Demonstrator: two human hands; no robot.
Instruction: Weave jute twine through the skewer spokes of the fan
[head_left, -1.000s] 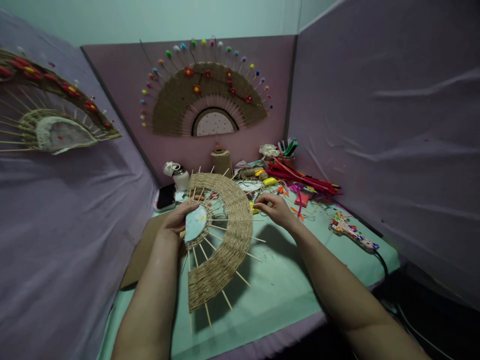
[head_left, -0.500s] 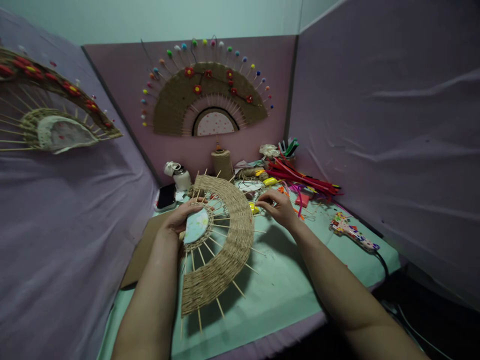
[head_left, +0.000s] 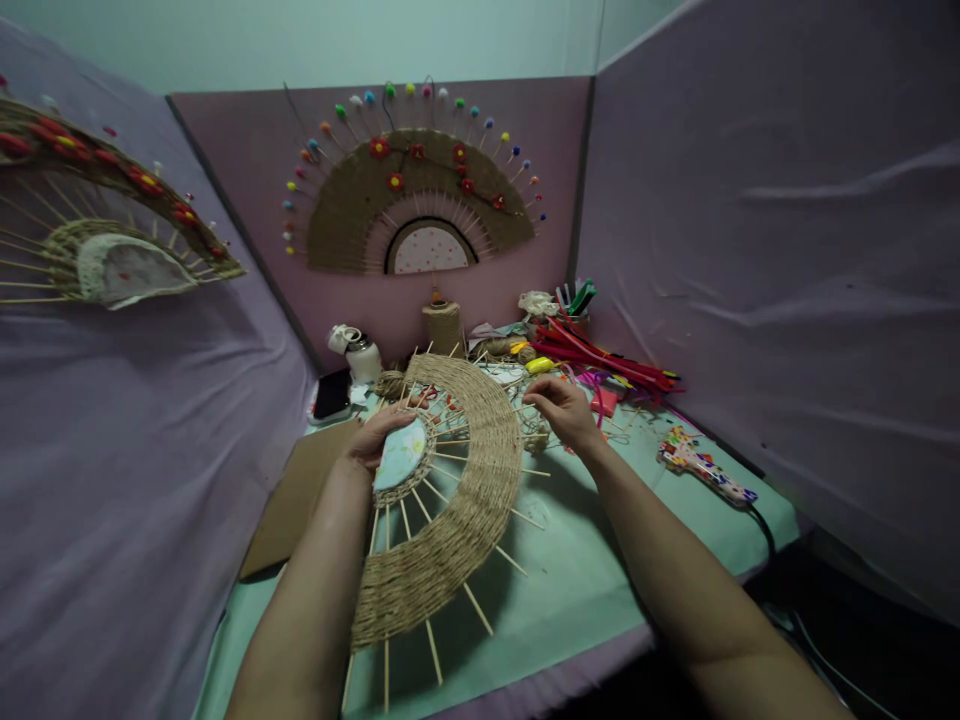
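A half-round fan of woven jute cord (head_left: 480, 480) on thin wooden skewers is held up over the green table (head_left: 600, 560). My left hand (head_left: 379, 435) grips it at the pale patterned hub, fingers curled round the hub's edge. My right hand (head_left: 559, 408) is at the fan's outer rim on the right, fingers pinched together on a skewer tip or cord; which one I cannot make out. A small ball of jute (head_left: 536, 440) lies just below that hand.
A finished fan with pompom tips (head_left: 416, 195) hangs on the back wall, another (head_left: 112, 230) on the left. At the table's back stand a jute spool (head_left: 444, 325), a white bottle (head_left: 360, 352), a phone (head_left: 331, 393) and red pipe cleaners (head_left: 600, 355). A patterned glue gun (head_left: 705, 465) lies right, cardboard (head_left: 300, 495) left.
The fan has turned and tipped nearer, its lower end swinging down and left. My right hand rose a little along the rim. The left hand kept its hold on the hub.
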